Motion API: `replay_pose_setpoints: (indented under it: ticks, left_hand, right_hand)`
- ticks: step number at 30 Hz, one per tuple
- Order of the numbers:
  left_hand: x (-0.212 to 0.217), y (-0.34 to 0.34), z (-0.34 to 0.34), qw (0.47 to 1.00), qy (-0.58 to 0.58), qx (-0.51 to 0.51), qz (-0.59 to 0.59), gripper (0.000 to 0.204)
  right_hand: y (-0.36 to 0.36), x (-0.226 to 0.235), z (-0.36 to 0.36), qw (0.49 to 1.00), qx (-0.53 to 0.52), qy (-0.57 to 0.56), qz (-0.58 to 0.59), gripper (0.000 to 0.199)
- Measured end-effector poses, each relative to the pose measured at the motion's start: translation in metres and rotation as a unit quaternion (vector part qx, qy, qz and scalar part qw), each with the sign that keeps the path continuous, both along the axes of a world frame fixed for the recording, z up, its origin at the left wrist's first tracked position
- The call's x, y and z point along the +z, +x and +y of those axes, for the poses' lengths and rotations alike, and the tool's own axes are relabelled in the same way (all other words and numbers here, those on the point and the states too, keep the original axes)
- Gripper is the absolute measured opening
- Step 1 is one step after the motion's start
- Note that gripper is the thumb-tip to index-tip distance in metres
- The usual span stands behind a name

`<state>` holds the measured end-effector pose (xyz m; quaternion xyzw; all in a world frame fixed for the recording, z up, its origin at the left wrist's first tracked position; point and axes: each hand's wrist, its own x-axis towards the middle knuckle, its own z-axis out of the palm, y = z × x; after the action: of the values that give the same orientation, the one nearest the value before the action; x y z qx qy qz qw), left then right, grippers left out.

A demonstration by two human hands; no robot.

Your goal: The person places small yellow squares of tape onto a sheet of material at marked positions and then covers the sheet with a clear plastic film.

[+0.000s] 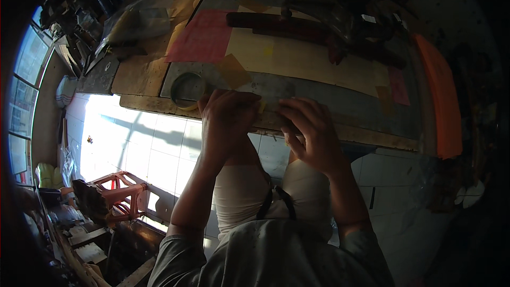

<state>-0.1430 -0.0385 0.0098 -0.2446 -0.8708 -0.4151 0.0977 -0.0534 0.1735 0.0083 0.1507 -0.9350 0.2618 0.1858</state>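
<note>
Both my hands rest at the near edge of a worn workbench (138,74). My left hand (226,114) is curled, fingers pressed down on the bench edge just right of a round tape roll (187,89). My right hand (308,127) lies close beside it, fingers bent onto the same edge. A small yellowish scrap (262,107) shows between the two hands; whether either hand grips it is hidden. Pink paper (204,37) and pale yellow paper sheets (287,56) lie flat on the bench behind the hands.
A dark long tool (276,24) lies across the far papers. An orange strip (441,101) runs down the bench's right side. White floor tiles (154,149) lie below, with an orange plastic stool (119,194) and clutter at lower left. Windows (24,74) curve along the left.
</note>
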Motion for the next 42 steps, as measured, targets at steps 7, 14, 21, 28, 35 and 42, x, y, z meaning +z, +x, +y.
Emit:
replay_pose_setpoints:
  ticks: [7, 14, 21, 28, 35, 42]
  left_hand:
    - [-0.005, -0.003, 0.014, 0.997, 0.003, 0.06, 0.046, 0.014]
    - [-0.006, -0.003, 0.016, 0.997, 0.007, 0.066, 0.045, 0.014]
    - [-0.011, -0.003, 0.016, 0.995, 0.015, 0.079, 0.055, 0.013]
    - [-0.012, -0.001, 0.017, 0.995, 0.021, 0.081, 0.061, 0.012]
    - [-0.011, -0.001, 0.017, 0.994, 0.015, 0.069, 0.079, 0.013]
    - [-0.013, -0.002, 0.018, 0.994, 0.015, 0.062, 0.09, 0.013]
  right_hand:
    - [0.001, 0.0, 0.002, 1.0, 0.001, 0.004, 0.004, 0.036]
    - [-0.001, -0.003, 0.003, 1.0, -0.001, -0.001, -0.004, 0.036]
    - [0.0, -0.003, 0.002, 1.0, -0.004, 0.003, -0.006, 0.037]
    - [-0.001, -0.003, 0.003, 1.0, -0.004, 0.007, -0.005, 0.037]
    - [0.0, -0.002, 0.002, 1.0, -0.006, 0.012, -0.007, 0.038]
    - [-0.001, -0.002, 0.002, 1.0, -0.005, 0.009, -0.008, 0.038]
